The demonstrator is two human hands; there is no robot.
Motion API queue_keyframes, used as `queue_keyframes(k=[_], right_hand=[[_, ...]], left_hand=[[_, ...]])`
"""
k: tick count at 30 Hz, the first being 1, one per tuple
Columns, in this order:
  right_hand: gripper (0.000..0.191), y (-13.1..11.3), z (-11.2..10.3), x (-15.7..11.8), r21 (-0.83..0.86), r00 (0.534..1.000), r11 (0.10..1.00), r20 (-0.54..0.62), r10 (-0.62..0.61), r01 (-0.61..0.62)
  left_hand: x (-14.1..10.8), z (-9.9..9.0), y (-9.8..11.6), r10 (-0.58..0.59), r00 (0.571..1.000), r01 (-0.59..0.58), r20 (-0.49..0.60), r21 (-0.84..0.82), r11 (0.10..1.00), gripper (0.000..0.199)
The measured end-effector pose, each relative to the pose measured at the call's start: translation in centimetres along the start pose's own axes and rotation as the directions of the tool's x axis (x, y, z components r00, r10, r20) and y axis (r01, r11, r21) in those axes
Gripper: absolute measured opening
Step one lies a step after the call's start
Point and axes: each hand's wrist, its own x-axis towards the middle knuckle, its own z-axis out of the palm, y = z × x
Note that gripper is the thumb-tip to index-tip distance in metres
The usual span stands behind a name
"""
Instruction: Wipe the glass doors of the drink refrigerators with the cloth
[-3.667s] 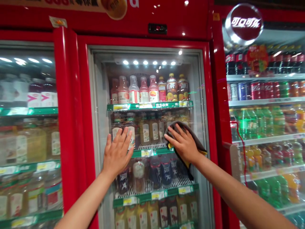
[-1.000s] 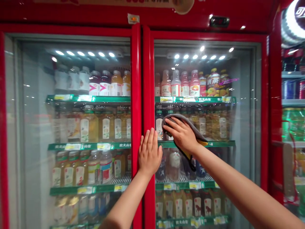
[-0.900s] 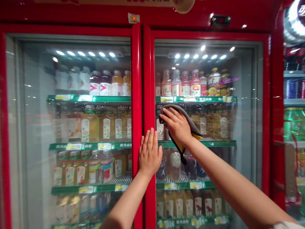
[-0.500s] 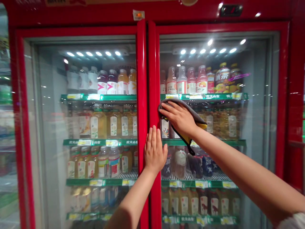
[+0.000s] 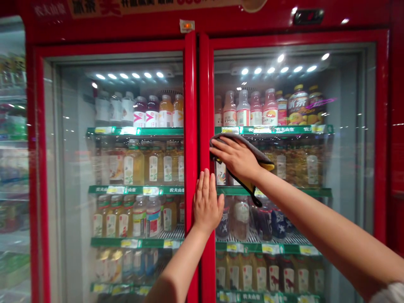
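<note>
My left hand (image 5: pixel 208 208) lies flat with its fingers stretched upward on the red frame (image 5: pixel 206 101) of the right cooler door, thumb out to the right. Higher and to the right, my right hand (image 5: pixel 240 158) presses a grey and yellow cleaning cloth (image 5: pixel 259 155) against the glass door (image 5: pixel 345 109), near its left edge. The cloth sticks out past the palm, and a black-edged corner with a loop hangs below. The palm hides how the cloth is bunched.
Behind the glass, green-edged shelves (image 5: pixel 162 131) hold rows of drink bottles (image 5: pixel 269 107). The left door (image 5: pixel 75 168) stands beside the right one, both shut. A small box with an orange light (image 5: pixel 187 26) sits above the gap, and another cooler (image 5: pixel 14 168) is at far left.
The view has shifted slightly, so the cooler sits a little further right and lower. Both hands keep nearly the same places on the door, and the cloth is still under my right hand.
</note>
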Motion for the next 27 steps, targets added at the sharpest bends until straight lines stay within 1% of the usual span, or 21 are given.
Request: queue_keyframes(k=[2,4,5,7,9,11,12,13,14,16,18,20,21,22,23,25,27], right_hand=[[0.050,0.3,-0.1,1.6,-0.020,0.995,0.996,-0.050,0.085,-0.086],[0.052,0.0,0.1,1.5,-0.014,0.994,0.996,-0.052,0.092,-0.093],[0.053,-0.4,0.3,0.7,-0.003,0.997,0.998,-0.031,0.064,-0.064],[0.053,-1.3,0.9,-1.8,0.034,0.998,0.999,0.034,-0.044,0.043],[0.052,-2.1,1.3,-4.4,0.082,0.980,0.983,0.095,-0.174,0.167],[0.052,-2.3,1.5,-5.8,0.115,0.959,0.963,0.123,-0.257,0.243],[0.051,-2.2,1.5,-5.9,0.119,0.958,0.962,0.124,-0.260,0.246],[0.050,-1.9,1.4,-5.5,0.115,0.965,0.969,0.115,-0.234,0.221],[0.050,-1.5,1.2,-4.8,0.104,0.979,0.980,0.093,-0.182,0.172],[0.052,-0.5,0.9,-2.9,0.089,0.999,0.995,0.002,-0.037,0.037],[0.056,0.2,0.7,-1.4,0.111,0.988,0.991,-0.130,0.082,-0.068],[0.059,0.4,0.8,-0.7,0.155,0.961,0.984,-0.249,0.119,-0.082],[0.059,0.3,0.9,-0.7,0.173,0.954,0.984,-0.281,0.102,-0.054],[0.058,0.2,1.0,-0.8,0.182,0.956,0.983,-0.287,0.061,-0.008],[0.056,0.0,1.2,-0.9,0.184,0.964,0.982,-0.267,0.004,0.047],[0.052,-0.2,1.4,-0.7,0.180,0.977,0.973,-0.182,-0.110,0.143],[0.050,-0.1,1.3,0.1,0.175,0.980,0.967,-0.112,-0.166,0.184]], left_hand=[[0.0,-0.1,0.0,0.000,1.000,0.000,0.007,-0.012,1.000,0.070],[0.0,-0.1,-0.1,0.000,1.000,0.000,0.009,-0.024,1.000,0.070],[0.0,-0.1,-0.1,0.003,1.000,-0.002,0.009,-0.031,1.000,0.069],[-0.1,-0.1,-0.2,0.006,1.000,-0.006,0.010,-0.049,0.999,0.069],[-0.2,-0.1,-0.2,0.007,1.000,-0.006,0.014,-0.066,0.998,0.069],[-0.2,-0.1,-0.2,0.006,1.000,-0.005,0.017,-0.075,0.997,0.069],[-0.2,-0.1,-0.2,0.008,1.000,-0.006,0.015,-0.076,0.997,0.069],[-0.2,-0.1,-0.2,0.010,1.000,-0.009,0.011,-0.074,0.997,0.069],[-0.2,-0.1,-0.2,0.013,1.000,-0.012,0.007,-0.072,0.997,0.069],[-0.2,-0.1,-0.2,0.017,1.000,-0.017,0.000,-0.065,0.998,0.069],[-0.3,-0.2,-0.2,0.019,1.000,-0.019,-0.003,-0.052,0.998,0.068],[-0.4,-0.2,-0.2,0.021,1.000,-0.022,-0.009,-0.037,0.999,0.068],[-0.5,-0.2,-0.3,0.025,1.000,-0.026,-0.016,-0.032,0.999,0.067],[-0.5,-0.2,-0.3,0.029,0.999,-0.030,-0.026,-0.030,0.999,0.067],[-0.6,-0.2,-0.3,0.033,0.999,-0.034,-0.035,-0.030,0.999,0.067],[-0.7,-0.2,-0.4,0.033,0.998,-0.034,-0.048,-0.028,0.999,0.068],[-0.7,-0.2,-0.3,0.024,0.999,-0.025,-0.047,-0.019,1.000,0.068]])
